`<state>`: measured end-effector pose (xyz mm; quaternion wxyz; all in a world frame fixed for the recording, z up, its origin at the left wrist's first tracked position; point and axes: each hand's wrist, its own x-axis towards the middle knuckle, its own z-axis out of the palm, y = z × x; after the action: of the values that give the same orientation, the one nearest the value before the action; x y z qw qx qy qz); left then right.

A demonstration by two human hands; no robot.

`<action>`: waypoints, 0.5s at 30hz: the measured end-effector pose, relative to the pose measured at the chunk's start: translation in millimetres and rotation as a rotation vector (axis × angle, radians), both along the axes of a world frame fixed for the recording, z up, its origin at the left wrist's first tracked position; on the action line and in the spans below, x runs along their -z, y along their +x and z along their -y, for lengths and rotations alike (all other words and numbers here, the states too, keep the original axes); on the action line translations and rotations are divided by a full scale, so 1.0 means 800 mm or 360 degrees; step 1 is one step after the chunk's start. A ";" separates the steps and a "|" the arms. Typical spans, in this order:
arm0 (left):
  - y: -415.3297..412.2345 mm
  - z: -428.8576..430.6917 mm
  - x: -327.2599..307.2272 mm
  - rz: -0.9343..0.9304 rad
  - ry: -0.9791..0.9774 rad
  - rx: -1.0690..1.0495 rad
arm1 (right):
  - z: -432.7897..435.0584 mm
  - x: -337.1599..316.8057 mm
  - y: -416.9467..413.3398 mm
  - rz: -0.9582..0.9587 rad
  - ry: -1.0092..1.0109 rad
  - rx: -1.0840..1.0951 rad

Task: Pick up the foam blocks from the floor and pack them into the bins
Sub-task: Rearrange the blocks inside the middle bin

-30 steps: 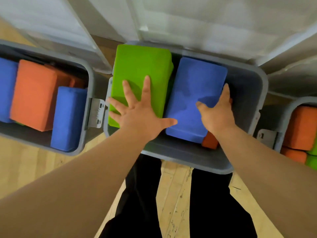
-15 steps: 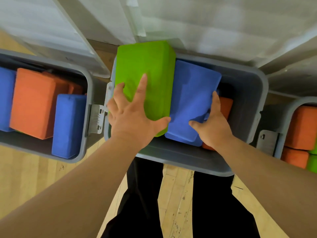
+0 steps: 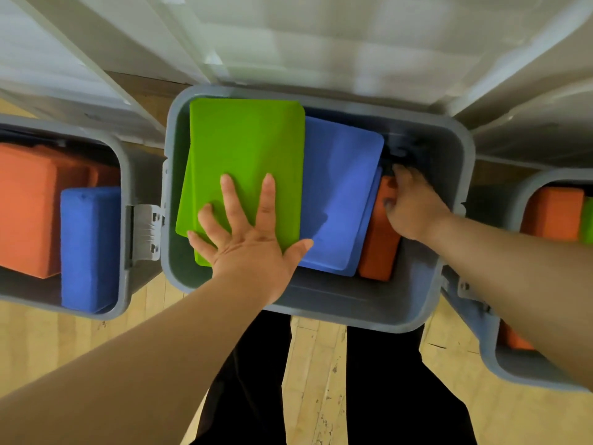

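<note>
The middle grey bin point(image 3: 353, 309) holds a green foam block point(image 3: 247, 149) on its left side, a blue foam block point(image 3: 340, 187) beside it and an orange foam block point(image 3: 378, 248) on the right, partly under the blue one. My left hand point(image 3: 247, 232) lies flat on the green block, fingers spread. Deeper in the bin, my right hand point(image 3: 414, 207) curls its fingers over the top end of the orange block, at the right edge of the blue block.
A grey bin point(image 3: 125, 175) at the left holds orange and blue blocks. Another grey bin point(image 3: 500, 358) at the right holds orange and green blocks. White lids point(image 3: 321, 43) stand open behind the bins. Below lie a wooden floor point(image 3: 314, 354) and my dark trouser legs.
The green block dropped from tilted-up to flat in the bin under my left hand. My right hand left the blue block's near edge and reached right to the orange block.
</note>
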<state>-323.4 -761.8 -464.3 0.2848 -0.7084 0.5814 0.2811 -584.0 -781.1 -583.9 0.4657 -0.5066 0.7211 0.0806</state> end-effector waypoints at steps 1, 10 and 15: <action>-0.001 0.000 0.000 0.0017 0.0002 0.0005 | 0.008 0.013 0.000 0.0011 -0.0002 -0.0053; 0.001 -0.001 0.005 0.0053 0.0019 0.0028 | 0.025 0.019 0.007 -0.0041 0.0291 -0.0233; -0.001 0.002 0.002 0.0054 0.0050 0.0015 | -0.011 -0.046 0.007 -0.0238 -0.0001 -0.0221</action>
<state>-324.4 -763.2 -466.1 0.3069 -0.7058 0.5754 0.2767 -578.6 -772.3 -546.8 0.4035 -0.5481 0.7171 0.1502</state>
